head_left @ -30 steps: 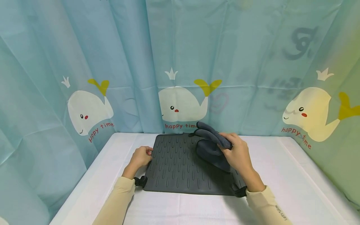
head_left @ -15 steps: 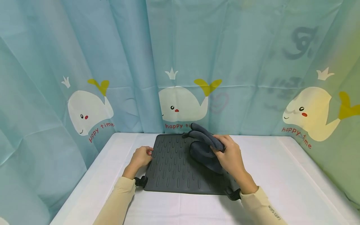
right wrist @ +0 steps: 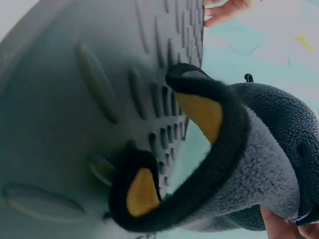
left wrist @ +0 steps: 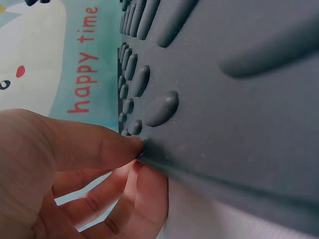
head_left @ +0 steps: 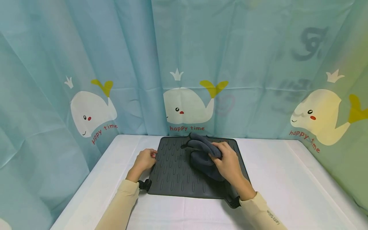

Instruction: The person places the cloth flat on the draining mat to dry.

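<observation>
A dark grey rubber mat point(head_left: 172, 172) with raised oval ridges lies on the white table. My left hand point(head_left: 145, 159) pinches its left edge; in the left wrist view the thumb point(left wrist: 99, 144) presses on top and the fingers curl beneath. Over the mat's right half, my right hand point(head_left: 228, 163) grips a folded dark grey fleecy cloth point(head_left: 205, 167). Seen from the right wrist, the cloth point(right wrist: 266, 164) has black edging and a yellow inner side point(right wrist: 202, 114), and its lower folds hang right at the ridges. Most of the right hand is hidden behind the cloth there.
Behind the table hangs a blue-green curtain point(head_left: 247, 64) printed with white whales. White table surface point(head_left: 287, 179) extends on both sides of the mat. Black straps point(head_left: 145, 184) sit at both wrists, close over the mat's near corners.
My right hand has moved left and slightly nearer with the cloth, uncovering the mat's far right corner. My left hand stays at the mat's left edge.
</observation>
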`<state>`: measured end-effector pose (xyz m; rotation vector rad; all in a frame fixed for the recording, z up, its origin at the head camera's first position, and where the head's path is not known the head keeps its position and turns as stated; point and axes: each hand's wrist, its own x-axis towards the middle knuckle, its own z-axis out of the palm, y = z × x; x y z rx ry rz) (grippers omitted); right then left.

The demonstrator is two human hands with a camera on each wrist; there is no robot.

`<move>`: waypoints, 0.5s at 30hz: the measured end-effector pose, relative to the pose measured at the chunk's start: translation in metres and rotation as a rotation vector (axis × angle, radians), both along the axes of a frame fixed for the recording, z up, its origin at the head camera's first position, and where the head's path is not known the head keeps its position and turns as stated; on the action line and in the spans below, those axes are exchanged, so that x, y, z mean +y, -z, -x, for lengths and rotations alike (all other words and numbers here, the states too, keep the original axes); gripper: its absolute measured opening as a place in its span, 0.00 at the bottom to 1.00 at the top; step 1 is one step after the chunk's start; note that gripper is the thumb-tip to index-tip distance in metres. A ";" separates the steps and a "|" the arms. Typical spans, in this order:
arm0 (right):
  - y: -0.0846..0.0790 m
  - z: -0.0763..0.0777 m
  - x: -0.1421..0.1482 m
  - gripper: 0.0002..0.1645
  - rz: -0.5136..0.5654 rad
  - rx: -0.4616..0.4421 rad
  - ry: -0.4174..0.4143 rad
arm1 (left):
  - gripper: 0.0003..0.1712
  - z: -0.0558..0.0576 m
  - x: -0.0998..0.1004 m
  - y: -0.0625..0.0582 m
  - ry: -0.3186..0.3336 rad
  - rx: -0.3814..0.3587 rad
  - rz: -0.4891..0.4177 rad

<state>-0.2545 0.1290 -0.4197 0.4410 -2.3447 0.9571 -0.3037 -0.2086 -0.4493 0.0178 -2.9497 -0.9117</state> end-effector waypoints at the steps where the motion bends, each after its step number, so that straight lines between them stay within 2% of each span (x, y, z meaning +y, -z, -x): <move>1: 0.001 0.000 -0.001 0.22 -0.001 -0.009 -0.002 | 0.22 0.000 0.000 0.000 0.001 0.002 0.001; 4: 0.005 0.001 -0.002 0.23 -0.019 -0.063 -0.004 | 0.22 0.001 0.001 -0.001 0.000 -0.002 0.003; 9: 0.010 0.002 -0.001 0.27 -0.081 -0.217 -0.004 | 0.23 0.000 0.001 -0.001 0.010 -0.007 -0.002; 15: 0.014 0.003 0.001 0.34 -0.167 -0.355 -0.045 | 0.23 0.001 0.000 0.000 0.013 -0.009 0.000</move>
